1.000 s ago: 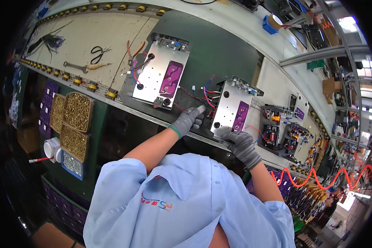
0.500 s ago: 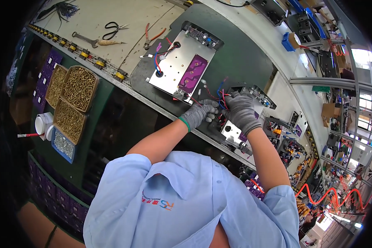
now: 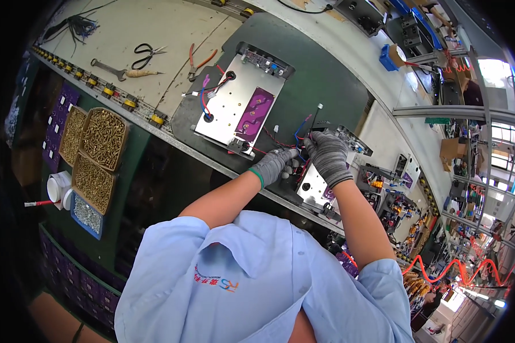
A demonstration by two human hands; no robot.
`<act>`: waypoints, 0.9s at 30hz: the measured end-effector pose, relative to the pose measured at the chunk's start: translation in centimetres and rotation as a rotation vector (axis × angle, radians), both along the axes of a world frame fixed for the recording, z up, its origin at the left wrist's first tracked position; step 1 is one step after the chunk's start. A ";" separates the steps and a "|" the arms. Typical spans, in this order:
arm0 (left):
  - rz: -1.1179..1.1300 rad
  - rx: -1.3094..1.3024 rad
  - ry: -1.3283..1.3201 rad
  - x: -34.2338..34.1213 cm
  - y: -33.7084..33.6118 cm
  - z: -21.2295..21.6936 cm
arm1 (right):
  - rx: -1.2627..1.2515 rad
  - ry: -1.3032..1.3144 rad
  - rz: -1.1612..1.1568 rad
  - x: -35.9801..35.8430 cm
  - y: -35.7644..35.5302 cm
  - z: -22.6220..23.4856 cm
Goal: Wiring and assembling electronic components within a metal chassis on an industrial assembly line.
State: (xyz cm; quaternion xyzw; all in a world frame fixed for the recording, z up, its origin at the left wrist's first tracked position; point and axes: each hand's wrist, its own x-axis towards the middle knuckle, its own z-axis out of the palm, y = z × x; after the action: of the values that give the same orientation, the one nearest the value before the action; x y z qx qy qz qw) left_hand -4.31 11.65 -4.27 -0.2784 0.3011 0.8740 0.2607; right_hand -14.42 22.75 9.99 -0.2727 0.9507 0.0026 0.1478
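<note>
At the half-covered silver unit (image 3: 315, 193), my right hand (image 3: 329, 155) now joins my left hand (image 3: 273, 164) by the coloured wires (image 3: 297, 137), so both work there, whether clamped on them I cannot tell.

A single fisheye view looks steeply down from the wearer's head, the left camera of a side-by-side pair, facing over the light-blue shirt (image 3: 234, 297) toward the workbench. The shirt, closest to the lens, fills the lower middle; both gloved hands, left (image 3: 272, 164) and right (image 3: 329, 155), sit near the centre, farther off. The bench edge (image 3: 209, 158) slants down rightward. The wide field spans brass screws (image 3: 104, 140) at left to a metal beam (image 3: 458, 113) at right, within a black rim.
</note>
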 end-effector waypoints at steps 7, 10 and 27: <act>-0.016 0.007 0.109 -1.8 0.3 -1.1 | -0.269 -0.205 -0.208 -0.5 3.0 -1.3; -0.032 0.116 0.186 -0.3 -0.5 -1.0 | -0.350 -0.185 -0.210 -0.5 3.4 -1.9; -0.359 -0.607 0.117 2.9 -3.3 4.8 | -0.513 -0.262 -0.240 -0.4 3.9 -2.0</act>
State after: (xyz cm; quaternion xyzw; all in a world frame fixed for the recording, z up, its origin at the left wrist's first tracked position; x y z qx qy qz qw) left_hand -1.43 8.32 0.49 -0.2352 0.6056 0.6994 0.2978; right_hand -14.85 26.67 7.94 -0.1848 0.9187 -0.2898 0.1945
